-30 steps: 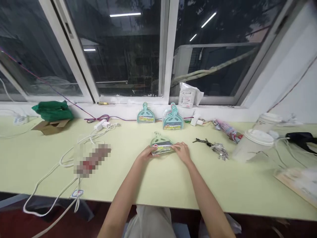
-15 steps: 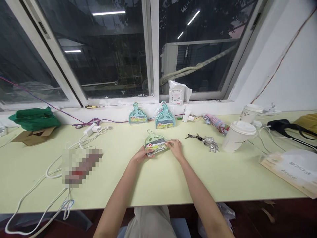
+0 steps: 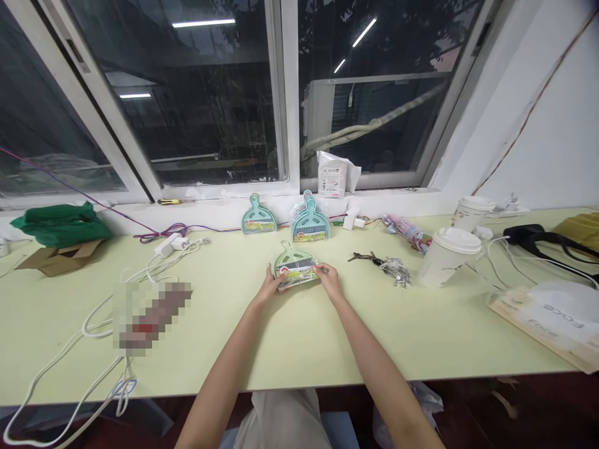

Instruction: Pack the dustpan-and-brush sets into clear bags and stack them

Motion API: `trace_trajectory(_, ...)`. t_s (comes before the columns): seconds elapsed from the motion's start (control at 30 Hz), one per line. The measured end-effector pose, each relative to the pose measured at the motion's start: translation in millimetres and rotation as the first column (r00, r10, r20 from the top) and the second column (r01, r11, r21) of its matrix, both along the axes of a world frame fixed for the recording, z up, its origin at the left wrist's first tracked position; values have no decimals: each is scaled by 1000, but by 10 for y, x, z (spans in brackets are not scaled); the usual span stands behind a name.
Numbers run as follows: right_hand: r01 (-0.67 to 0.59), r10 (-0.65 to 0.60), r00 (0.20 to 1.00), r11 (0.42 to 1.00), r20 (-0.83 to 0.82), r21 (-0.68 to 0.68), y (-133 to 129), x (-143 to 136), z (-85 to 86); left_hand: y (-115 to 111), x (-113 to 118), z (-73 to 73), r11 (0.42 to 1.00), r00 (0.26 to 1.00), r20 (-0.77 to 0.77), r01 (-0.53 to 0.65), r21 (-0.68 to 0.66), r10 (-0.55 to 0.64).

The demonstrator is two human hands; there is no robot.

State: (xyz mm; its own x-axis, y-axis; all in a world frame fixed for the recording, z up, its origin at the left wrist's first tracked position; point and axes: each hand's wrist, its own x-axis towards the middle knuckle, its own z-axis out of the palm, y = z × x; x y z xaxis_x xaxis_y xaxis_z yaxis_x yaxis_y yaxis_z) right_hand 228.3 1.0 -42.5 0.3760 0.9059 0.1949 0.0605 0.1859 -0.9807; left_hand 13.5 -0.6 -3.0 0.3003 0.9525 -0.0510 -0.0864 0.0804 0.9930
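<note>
A pale green mini dustpan with a brush [image 3: 292, 260], in clear wrapping with a printed label, is held between my two hands over the table. My left hand [image 3: 270, 285] grips its lower left corner, the thumb lying across the front. At the right edge, my right hand [image 3: 329, 279] pinches the wrapping with thumb and fingertips. The dustpan's handle points away from me, toward the window. Behind it, against the wall, stand one wrapped teal dustpan [image 3: 259, 215] and a stack of wrapped dustpans [image 3: 311, 219] with a teal one in front.
Keys [image 3: 395, 271] lie to the right, near white paper cups [image 3: 447, 259] and a folded umbrella [image 3: 407, 233]. White cables [image 3: 88, 312] and a power adapter [image 3: 166, 245] spread over the left side. A green pouch [image 3: 60, 224] rests on a cardboard box [image 3: 60, 255]. A tissue pack [image 3: 552, 321] sits at right.
The green dustpan has turned slightly so its lower edge lies more level. My left thumb has shifted up its front, and my right hand has stayed at the right edge.
</note>
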Motion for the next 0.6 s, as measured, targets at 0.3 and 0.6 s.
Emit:
trace_trajectory(0.3, 217, -207, 959, 976, -194, 34, -18, 95, 43, -66, 104, 44, 787, 925, -280, -32, 616, 257)
trace_trajectory(0.6, 196, -185, 979, 972, -90, 128, -14, 45, 36, -169, 154, 38, 805, 945, -60, -240, 543, 322)
